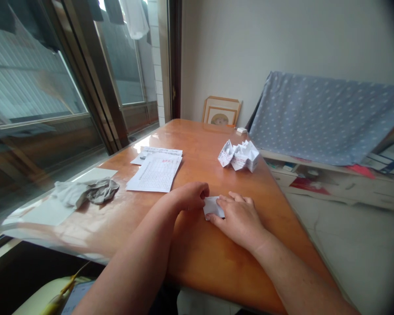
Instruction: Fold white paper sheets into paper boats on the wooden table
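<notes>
A small white piece of folded paper (213, 207) lies flat on the wooden table in front of me. My left hand (193, 197) is closed at the paper's left edge, its curled fingertips partly hidden. Over the right side of the same paper rests my right hand (239, 216), fingers stretched and slightly spread, thumb along the near edge. Farther back on the right stand several folded paper shapes (239, 156) with printed and red marks, bunched together.
Printed sheets (156, 173) are stacked left of my hands, a dark small object on them. A grey cloth (85, 192) lies on a pale sheet at the table's left. A small white box (241, 130) sits at the far edge. Beyond stands a framed picture (220, 111).
</notes>
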`<state>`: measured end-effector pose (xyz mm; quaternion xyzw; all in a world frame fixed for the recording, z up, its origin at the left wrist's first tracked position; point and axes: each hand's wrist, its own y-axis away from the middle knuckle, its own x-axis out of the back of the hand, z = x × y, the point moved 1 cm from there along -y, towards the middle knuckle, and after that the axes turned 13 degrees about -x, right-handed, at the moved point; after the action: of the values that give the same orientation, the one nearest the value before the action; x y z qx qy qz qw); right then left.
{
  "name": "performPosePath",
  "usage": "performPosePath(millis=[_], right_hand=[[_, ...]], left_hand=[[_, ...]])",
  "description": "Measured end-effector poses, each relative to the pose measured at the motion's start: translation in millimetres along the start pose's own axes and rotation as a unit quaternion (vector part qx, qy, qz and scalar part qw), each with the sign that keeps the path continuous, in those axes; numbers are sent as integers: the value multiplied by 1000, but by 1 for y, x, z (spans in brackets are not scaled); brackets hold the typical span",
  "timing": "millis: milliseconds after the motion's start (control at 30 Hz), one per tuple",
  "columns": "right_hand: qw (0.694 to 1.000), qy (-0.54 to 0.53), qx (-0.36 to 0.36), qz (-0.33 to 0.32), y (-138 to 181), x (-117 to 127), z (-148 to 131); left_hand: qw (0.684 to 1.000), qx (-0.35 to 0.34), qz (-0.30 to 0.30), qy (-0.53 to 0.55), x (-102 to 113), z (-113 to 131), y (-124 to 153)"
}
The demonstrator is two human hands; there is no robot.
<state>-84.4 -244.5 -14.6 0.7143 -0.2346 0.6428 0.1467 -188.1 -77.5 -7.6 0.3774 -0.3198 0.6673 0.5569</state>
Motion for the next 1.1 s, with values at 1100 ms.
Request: performPosePath(millis=[1100], right_hand=[[997, -55, 56, 11, 0, 8, 4]], left_hand=[[997, -51, 31, -42, -15, 20, -9]])
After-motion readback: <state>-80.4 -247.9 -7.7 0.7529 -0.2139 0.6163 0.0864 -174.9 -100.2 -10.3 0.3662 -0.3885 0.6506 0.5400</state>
